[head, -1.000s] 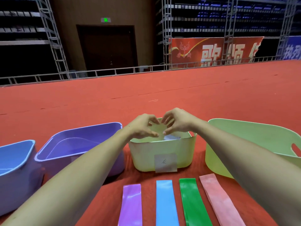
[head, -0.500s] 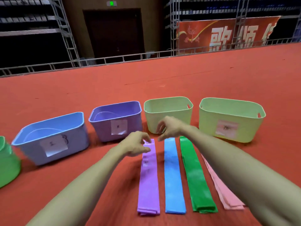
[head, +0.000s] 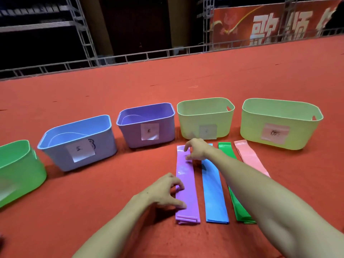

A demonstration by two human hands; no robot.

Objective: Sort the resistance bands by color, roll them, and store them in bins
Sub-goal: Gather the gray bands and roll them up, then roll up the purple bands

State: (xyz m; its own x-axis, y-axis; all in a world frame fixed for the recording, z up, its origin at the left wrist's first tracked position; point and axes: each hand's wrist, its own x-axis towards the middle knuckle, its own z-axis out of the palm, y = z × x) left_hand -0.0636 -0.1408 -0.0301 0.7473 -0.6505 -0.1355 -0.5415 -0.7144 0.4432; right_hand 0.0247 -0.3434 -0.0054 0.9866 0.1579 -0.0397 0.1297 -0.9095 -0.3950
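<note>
Carpet: red floor [head: 104, 194] right across, five bins in a row at the back, four flat bands laid side by side in front.
Green bin: far left [head: 22, 175], cut off by the frame edge.
Blue bin: next along [head: 106, 146], white paper label on its front.
Purple bin: third in the row [head: 130, 135], labelled too, standing just behind and left of the bands.
Left hand: down low at the near half of the purple band [head: 163, 190], thumb tip on the band's left edge, fingers bent and apart, nothing clasped in them.
Purple band: leftmost strip [head: 187, 183], flat on the carpet, running from in front of the bins toward the person, layered edges showing at the near end.
Right hand: reaching over to the far end of the purple band [head: 198, 150], arm crossing above the blue and green strips; fingers loosely bent and apart, holding nothing, too blurred to say whether the tips touch.
Small lime bin: fourth in the row [head: 189, 125], directly behind the bands, label on the front.
Blue band: just beside the purple one [head: 214, 198], flat.
Green band: next over [head: 225, 148], middle hidden under the right forearm.
Pink band: rightmost strip [head: 249, 159], near end hidden by the arm.
Large lime bin: far right [head: 301, 136], pink label.
</note>
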